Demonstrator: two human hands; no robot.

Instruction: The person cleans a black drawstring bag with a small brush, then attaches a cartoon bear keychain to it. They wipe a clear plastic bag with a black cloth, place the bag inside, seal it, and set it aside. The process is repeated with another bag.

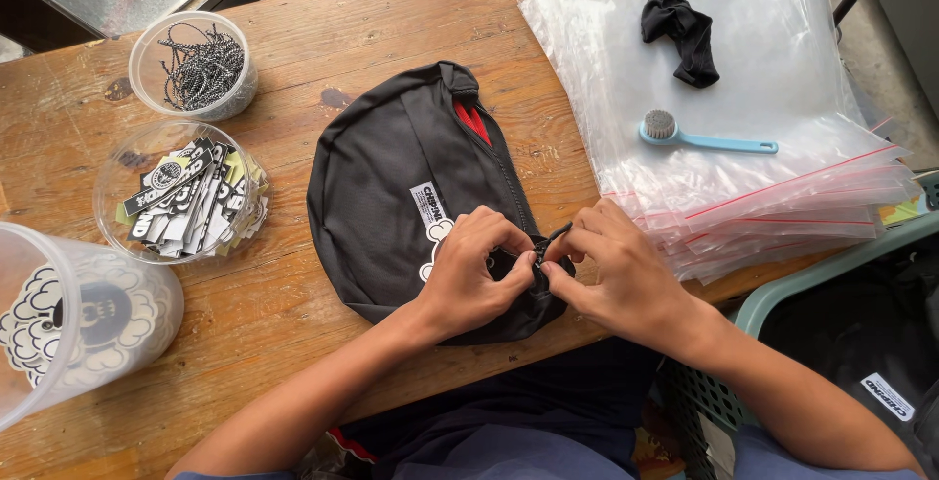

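A person's two bare hands meet at the near end of a black zip pouch (391, 186) lying on a worn wooden tabletop (293, 333). The left hand (469, 270) rests on the pouch, its fingers (499, 235) curled tight and pinching the fabric just beside the zipper. The right hand (616, 265) comes in from the other side, thumb and forefinger closed on the small black zipper pull (550, 243), which sits directly between the two sets of fingertips. The pouch stretches away from the hands toward the far edge of the tabletop, a white patch (430, 208) showing on its front and a strip of red lining (473, 120) visible at the open far end.

To the left stand three clear plastic tubs: one holding black-and-white cords (201, 67), one filled with printed labels (186, 196), and a nearer one holding cloud-shaped patches (68, 319). To the right lies a stack of clear zip-seal bags (773, 167) with red closure strips, carrying a crumpled black cloth (682, 30) and a light blue handled brush (699, 137). A green plastic basket (782, 294) sits beside the tabletop's near right corner.
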